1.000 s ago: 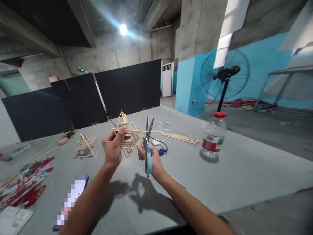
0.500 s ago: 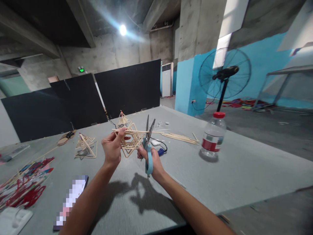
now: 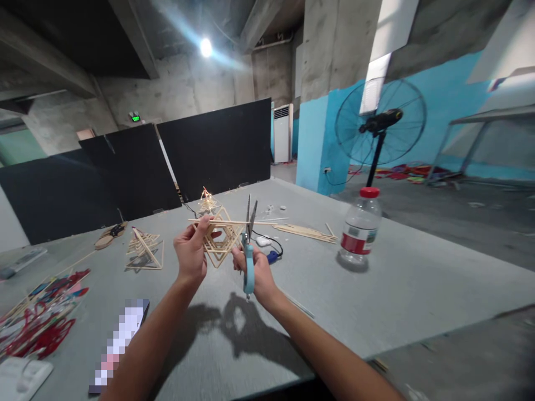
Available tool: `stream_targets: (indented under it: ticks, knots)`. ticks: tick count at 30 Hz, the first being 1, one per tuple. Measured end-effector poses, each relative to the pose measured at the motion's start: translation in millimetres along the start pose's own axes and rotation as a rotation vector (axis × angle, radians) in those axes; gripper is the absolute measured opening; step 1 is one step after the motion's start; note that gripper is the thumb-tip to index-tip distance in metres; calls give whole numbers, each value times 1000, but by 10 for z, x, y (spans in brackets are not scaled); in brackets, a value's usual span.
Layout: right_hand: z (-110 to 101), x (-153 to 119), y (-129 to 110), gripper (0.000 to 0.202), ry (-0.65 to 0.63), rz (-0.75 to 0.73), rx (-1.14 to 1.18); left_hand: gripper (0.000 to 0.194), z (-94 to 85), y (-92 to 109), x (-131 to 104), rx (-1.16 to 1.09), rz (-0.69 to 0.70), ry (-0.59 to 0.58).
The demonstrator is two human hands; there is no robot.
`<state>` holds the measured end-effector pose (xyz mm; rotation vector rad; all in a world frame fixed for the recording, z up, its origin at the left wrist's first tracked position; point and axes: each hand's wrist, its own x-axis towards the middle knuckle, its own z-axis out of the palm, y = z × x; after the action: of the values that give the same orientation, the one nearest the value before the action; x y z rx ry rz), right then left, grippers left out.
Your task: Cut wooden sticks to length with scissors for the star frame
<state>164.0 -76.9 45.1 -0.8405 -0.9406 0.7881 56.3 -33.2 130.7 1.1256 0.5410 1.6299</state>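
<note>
1. The left hand's (image 3: 191,250) fingers are gripping a thin stick (image 3: 228,222) and a nested stick frame (image 3: 225,248) above the tabletop (image 3: 397,278); much of the frame is already showing joined sticks.
2. The right hand's (image 3: 261,275) fingers are gripping scissors (image 3: 248,267), the blades standing slightly apart at the stick; whether it's cut through, I cannot tell.
3. Two assembled pyramids, one unlit (image 3: 148,249) and one lit (image 3: 206,201), are standing beyond.
4. Loose sticks (image 3: 307,233) are lying unused.

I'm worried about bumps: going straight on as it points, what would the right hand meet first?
Probably the wooden-stick frame in the left hand, up and left of the right hand in the picture, though depth is unclear.
</note>
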Motion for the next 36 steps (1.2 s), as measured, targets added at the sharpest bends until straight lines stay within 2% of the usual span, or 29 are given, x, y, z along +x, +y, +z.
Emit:
stream_targets:
  ticks: [36]
  knots:
    - [5, 17, 57, 56, 8, 3, 16, 46, -13, -10, 4, -6, -11, -4]
